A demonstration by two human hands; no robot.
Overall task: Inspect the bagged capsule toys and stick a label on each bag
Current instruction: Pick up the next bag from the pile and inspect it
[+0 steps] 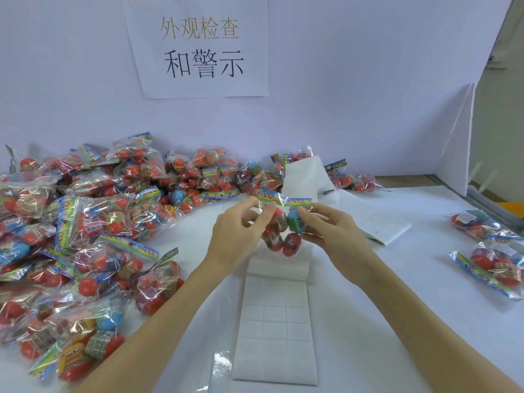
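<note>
White label sheets [276, 316] lie flat on the table [397, 293] nearest the camera, their grid of stickers running away from the person toward the work. Above the far end of the sheets, both forearms reach forward and the hands meet around one bag of capsule toys [283, 222], held clear of the table at mid-frame. The left hand [241, 228] pinches the crinkled clear film near the printed header strip with fingertips and thumb, the other fingers curled loosely; the right hand [331, 225] closes on the bag's opposite side, thumb on top beside a green capsule. The bag looks light and slack (thin, slippery film over hard, round capsules that would likely shift inside), so the stiffer header strip seems the surest place to hold it. To the right, a few bags [490, 245] lie well apart from the rest. Beyond the hands and to the left, a large heap of bags [93, 217] spreads back to the wall, where a paper sign [198, 46] with Chinese characters hangs.
</note>
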